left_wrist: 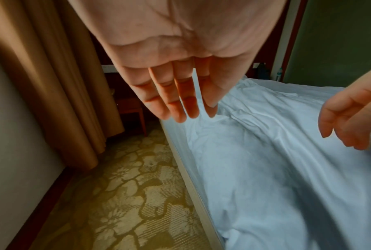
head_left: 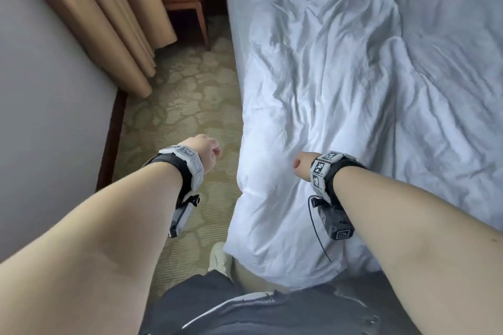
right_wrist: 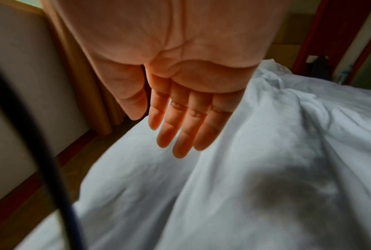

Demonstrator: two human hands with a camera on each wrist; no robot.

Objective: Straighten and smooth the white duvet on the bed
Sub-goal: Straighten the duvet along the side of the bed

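Your right hand (head_left: pixel 302 164) hangs over the duvet's (head_left: pixel 340 95) near corner, fingers (right_wrist: pixel 180 135) straight and loose, holding nothing. Your left hand (head_left: pixel 206 151) is off over the carpet (head_left: pixel 179 95), fingers likewise relaxed. The rumpled duvet runs lengthwise away from you along the bed (head_left: pixel 231 8); the right hand is nearer.

No legible text, brand or number in any view. Black-and-white coded marker squares on the wristbands (head_left: pixel 325 168), patterns only, not characters. White lettering on the dark shorts (head_left: pixel 268 301) near the lower edge of the head view, too blurred to read.
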